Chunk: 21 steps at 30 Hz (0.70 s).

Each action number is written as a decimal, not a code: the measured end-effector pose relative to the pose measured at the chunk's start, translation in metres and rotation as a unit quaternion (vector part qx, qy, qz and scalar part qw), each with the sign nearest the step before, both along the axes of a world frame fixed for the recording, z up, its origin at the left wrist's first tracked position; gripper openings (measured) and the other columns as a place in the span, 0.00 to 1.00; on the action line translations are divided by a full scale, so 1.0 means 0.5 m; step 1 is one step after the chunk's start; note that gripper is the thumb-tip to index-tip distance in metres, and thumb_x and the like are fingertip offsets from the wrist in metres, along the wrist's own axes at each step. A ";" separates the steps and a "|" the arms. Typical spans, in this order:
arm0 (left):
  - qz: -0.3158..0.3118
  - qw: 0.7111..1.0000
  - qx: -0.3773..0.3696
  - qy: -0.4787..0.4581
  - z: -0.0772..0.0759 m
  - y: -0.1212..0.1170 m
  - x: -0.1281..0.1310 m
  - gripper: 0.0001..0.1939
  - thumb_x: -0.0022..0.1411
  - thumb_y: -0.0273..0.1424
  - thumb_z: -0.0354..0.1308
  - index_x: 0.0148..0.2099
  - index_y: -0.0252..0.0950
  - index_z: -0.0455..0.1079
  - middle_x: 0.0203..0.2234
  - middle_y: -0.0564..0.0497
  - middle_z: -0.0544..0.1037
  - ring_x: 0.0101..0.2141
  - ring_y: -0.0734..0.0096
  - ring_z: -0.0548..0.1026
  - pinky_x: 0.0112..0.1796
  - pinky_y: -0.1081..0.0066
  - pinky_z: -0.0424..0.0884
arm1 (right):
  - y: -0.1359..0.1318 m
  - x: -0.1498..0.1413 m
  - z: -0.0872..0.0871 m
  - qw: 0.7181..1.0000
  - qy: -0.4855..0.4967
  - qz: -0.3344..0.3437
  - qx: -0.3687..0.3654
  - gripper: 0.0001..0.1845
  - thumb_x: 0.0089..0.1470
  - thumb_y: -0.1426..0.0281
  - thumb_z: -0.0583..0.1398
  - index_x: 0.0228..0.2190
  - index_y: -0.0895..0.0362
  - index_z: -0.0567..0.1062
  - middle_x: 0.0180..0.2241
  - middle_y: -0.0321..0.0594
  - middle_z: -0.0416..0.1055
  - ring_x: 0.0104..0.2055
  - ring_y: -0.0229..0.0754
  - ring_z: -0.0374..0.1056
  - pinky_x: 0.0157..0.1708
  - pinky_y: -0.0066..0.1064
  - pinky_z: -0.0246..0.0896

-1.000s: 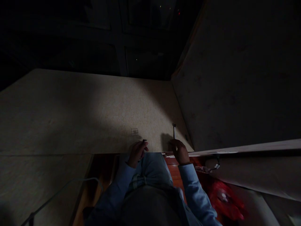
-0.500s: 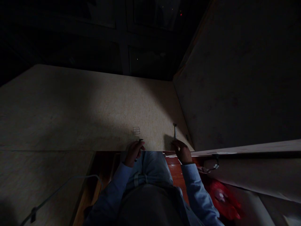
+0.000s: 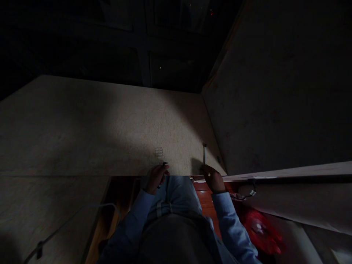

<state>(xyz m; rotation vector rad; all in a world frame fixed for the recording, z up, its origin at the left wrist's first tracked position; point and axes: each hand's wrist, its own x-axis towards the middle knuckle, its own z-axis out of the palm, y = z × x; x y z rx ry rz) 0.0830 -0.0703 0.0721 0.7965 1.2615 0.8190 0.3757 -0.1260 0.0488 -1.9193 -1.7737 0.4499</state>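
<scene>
My left hand (image 3: 156, 179) is closed at the table's near edge around a thin dark stick-like object (image 3: 165, 163). One end pokes out above the fingers, and a bit shows below; the middle is hidden. Just beyond that hand, a small rectangle of thin dark lines (image 3: 158, 151) is on the tabletop. To the right, my right hand (image 3: 214, 179) has its fingertips pinched at the near end of a slim pale stick with a dark tip (image 3: 205, 154). The stick points away from me. Dim light hides its exact kind.
The pale mottled tabletop (image 3: 132, 121) ends at a dark window frame (image 3: 143, 66) behind and a tall panel (image 3: 275, 102) on the right. A small dark piece (image 3: 218, 159) lies near that panel. A cable (image 3: 68, 220) runs at lower left; a red bag (image 3: 261, 231) sits at lower right.
My right hand has turned slightly at the near end of the pale stick. The left hand keeps its hold on the dark object, nearly still.
</scene>
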 end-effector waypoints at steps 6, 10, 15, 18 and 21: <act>-0.002 1.000 0.010 -0.006 0.010 -0.004 -0.003 0.20 0.51 0.48 0.63 0.28 0.34 0.69 0.21 0.53 0.76 0.11 0.84 0.60 0.13 0.78 0.48 | -0.003 0.008 0.009 0.999 -0.016 -0.027 -0.007 0.17 0.58 0.71 0.56 0.41 0.53 0.83 0.45 0.46 0.82 0.48 0.51 0.78 0.49 0.41 0.73; 0.001 1.000 0.006 -0.005 0.016 -0.005 -0.004 0.20 0.50 0.47 0.64 0.29 0.33 0.69 0.21 0.53 0.76 0.11 0.84 0.59 0.13 0.78 0.48 | -0.003 0.017 0.015 1.000 -0.009 -0.024 -0.010 0.16 0.57 0.71 0.56 0.41 0.53 0.83 0.44 0.45 0.82 0.44 0.50 0.79 0.46 0.40 0.74; 0.009 0.999 0.012 -0.032 0.023 -0.007 -0.008 0.24 0.52 0.50 0.61 0.36 0.32 0.74 0.21 0.52 0.77 0.11 0.82 0.61 0.13 0.77 0.49 | -0.002 0.017 0.016 1.000 0.003 -0.011 0.022 0.16 0.56 0.70 0.56 0.41 0.55 0.83 0.45 0.48 0.81 0.48 0.54 0.77 0.50 0.47 0.73; 0.004 0.998 0.004 -0.068 0.037 -0.011 -0.008 0.26 0.53 0.51 0.59 0.39 0.31 0.74 0.20 0.52 0.76 0.12 0.81 0.61 0.14 0.77 0.51 | 0.001 0.001 0.027 0.997 0.044 -0.010 0.064 0.15 0.59 0.66 0.58 0.41 0.56 0.82 0.45 0.52 0.80 0.48 0.55 0.76 0.47 0.49 0.73; -0.009 0.994 -0.017 -0.105 0.061 -0.016 -0.005 0.25 0.52 0.49 0.60 0.39 0.31 0.75 0.20 0.53 0.76 0.12 0.80 0.62 0.14 0.76 0.51 | 0.008 -0.036 0.057 0.990 0.105 0.021 0.095 0.12 0.61 0.63 0.60 0.37 0.55 0.82 0.43 0.51 0.79 0.45 0.51 0.76 0.39 0.41 0.75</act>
